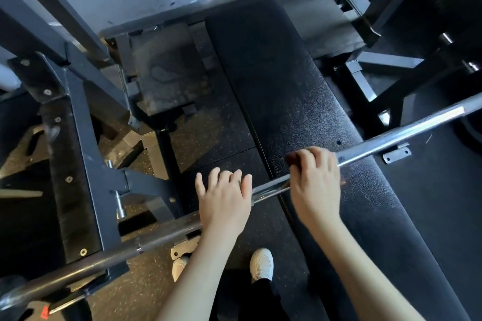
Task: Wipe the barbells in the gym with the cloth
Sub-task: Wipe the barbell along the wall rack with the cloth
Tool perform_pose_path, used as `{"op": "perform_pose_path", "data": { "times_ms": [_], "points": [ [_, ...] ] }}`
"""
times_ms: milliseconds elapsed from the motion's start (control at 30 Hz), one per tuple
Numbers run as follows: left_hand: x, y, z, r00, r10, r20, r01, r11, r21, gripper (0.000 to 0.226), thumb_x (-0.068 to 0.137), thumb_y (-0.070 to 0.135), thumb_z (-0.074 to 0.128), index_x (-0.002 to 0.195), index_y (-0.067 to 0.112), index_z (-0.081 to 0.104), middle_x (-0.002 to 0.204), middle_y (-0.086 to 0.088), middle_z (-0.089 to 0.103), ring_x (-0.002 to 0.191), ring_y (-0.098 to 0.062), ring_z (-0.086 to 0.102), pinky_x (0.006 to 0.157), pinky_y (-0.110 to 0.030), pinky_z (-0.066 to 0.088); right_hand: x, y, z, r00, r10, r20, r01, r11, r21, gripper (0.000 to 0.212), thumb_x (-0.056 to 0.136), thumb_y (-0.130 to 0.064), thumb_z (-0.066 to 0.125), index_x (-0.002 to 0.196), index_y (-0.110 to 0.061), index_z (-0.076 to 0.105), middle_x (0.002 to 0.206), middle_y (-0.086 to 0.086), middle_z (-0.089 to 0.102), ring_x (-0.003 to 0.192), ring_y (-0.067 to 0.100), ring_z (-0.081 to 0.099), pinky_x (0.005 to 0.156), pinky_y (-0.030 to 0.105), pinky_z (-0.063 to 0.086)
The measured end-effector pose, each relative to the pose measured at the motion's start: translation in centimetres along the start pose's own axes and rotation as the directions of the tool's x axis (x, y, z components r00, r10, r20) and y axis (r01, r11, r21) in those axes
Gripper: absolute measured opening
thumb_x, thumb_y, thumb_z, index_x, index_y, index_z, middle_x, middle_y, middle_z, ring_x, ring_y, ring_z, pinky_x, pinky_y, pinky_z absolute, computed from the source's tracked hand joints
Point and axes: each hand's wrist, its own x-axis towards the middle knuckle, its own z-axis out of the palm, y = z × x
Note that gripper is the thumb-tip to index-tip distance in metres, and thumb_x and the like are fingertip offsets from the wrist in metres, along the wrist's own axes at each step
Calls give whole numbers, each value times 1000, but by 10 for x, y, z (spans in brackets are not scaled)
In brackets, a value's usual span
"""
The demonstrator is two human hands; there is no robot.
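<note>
Over the black gym bench (300,86), the barbell (391,138) runs slantwise, the left hand (224,198) resting on it with fingers loosely spread, while the right hand (315,180) just beside it curls round the bar, pinching a dark reddish cloth (293,159) against it.

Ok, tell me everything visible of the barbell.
The barbell is a metal bar running diagonally from lower left to upper right above the black bench pad. Its left stretch looks dark and knurled, the rest shiny chrome. The left hand rests on it; the right hand grips it through a dark red cloth.
</note>
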Motion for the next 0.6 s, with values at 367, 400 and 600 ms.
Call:
{"op": "perform_pose_path", "data": {
  "times_ms": [367,400,600],
  "points": [
    [-8,11,12,996,-12,-85,9,999,-32,71,96,48,8,107,22,73,104,2,73,111,-24,59,106,-49,36,21,42,-15,982,167,-91,-171,984,-43,33,88,-27,45,98,-5,66,109,17,57,105,37,49,96,45,37],
    [-9,12,12,996,-17,-91,14,999,-35,69,96,47,10,103,21,74,100,1,74,108,-24,61,104,-49,38,14,30,-11,988,135,-79,-137,991,-15,30,88,-26,48,97,-5,67,108,16,58,104,36,49,96,44,37],
    [-9,11,8,998,-10,-62,8,999,-33,78,94,49,0,112,22,71,109,1,72,112,-22,59,109,-47,35,2,46,-25,931,-327,159,331,944,2,31,89,-29,46,115,-16,58,112,8,61,108,29,54,109,49,35]
  ]
}}
